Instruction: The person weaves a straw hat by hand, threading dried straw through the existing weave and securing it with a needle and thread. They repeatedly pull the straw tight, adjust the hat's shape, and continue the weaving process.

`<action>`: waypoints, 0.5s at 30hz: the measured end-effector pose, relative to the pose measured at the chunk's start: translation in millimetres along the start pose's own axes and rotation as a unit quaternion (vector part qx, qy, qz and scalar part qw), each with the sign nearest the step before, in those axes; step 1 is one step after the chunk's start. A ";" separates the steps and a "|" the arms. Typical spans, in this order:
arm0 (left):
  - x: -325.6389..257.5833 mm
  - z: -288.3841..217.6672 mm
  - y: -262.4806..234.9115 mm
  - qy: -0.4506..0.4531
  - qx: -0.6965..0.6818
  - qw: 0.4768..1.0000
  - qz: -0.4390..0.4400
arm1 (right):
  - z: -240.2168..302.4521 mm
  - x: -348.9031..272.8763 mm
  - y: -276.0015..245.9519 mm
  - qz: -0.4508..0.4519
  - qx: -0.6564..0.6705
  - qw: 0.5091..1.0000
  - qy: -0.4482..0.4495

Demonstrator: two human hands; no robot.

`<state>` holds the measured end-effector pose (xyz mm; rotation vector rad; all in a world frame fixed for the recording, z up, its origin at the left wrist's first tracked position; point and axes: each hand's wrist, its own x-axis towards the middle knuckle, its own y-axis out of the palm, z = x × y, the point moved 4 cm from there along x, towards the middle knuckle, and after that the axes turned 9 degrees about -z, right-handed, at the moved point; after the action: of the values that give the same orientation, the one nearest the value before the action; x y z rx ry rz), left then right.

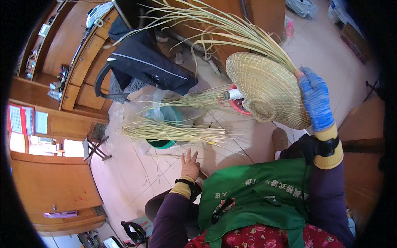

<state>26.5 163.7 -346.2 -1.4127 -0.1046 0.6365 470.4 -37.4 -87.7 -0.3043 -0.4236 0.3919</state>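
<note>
My right hand (317, 99), in a blue glove, grips the edge of a round coiled straw piece (264, 89), shaped like a hat or shallow basket. Long loose straws (231, 31) fan out from that grip toward the upper left. Bare and with its fingers spread, my left hand (190, 166) is empty, just in front of a bundle of straw (173, 132). This bundle lies across a green bucket (162, 144). A spool of white thread (234, 94) shows beside the straw piece, which partly hides a red basin (240, 108).
A dark jacket (144, 68) hangs over a chair beyond the bucket. On the left are wooden cabinets (53, 186) and a small folding stool (96, 148). A green apron (252, 194) covers my lap. A cardboard box (355, 41) stands at the far right.
</note>
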 end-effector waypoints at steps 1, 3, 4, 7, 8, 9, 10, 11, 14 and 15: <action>4.2 5.8 -6.4 -0.010 -0.038 0.999 -0.017 | -2.4 -0.8 -3.7 -0.009 0.010 1.000 0.013; 17.5 15.9 -28.2 -0.019 -0.123 0.987 -0.102 | -7.3 -2.9 -9.7 -0.015 0.034 0.998 0.052; 24.7 14.7 -44.6 0.013 -0.140 0.969 -0.203 | -7.6 -3.9 -11.3 -0.008 0.038 0.998 0.054; 46.7 -1.1 -70.0 0.051 -0.212 0.934 -0.284 | -5.0 -5.2 -14.2 -0.004 0.048 0.998 0.046; 54.5 -9.4 -73.9 0.056 -0.210 0.933 -0.286 | -3.4 -5.5 -14.1 -0.001 0.041 0.998 0.040; 62.1 -18.4 -76.4 0.063 -0.199 0.936 -0.283 | -2.0 -6.1 -13.1 0.005 0.039 0.999 0.036; 68.8 -27.3 -78.2 0.065 -0.192 0.937 -0.286 | -0.4 -6.0 -12.4 0.007 0.032 0.999 0.031; 73.6 -34.8 -79.4 0.063 -0.189 0.937 -0.287 | 0.9 -6.1 -11.3 0.011 0.029 0.999 0.027; 86.1 -51.9 -76.6 0.080 -0.134 0.959 -0.238 | 3.1 -5.4 -10.0 0.016 0.011 1.000 0.019; 88.7 -54.5 -75.5 0.090 -0.130 0.962 -0.222 | 2.9 -4.9 -10.1 0.018 0.016 0.999 0.023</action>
<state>150.2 155.6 -311.9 -1.6244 -0.3611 0.1234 468.1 -47.7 -83.2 -0.2901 -0.3669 0.4265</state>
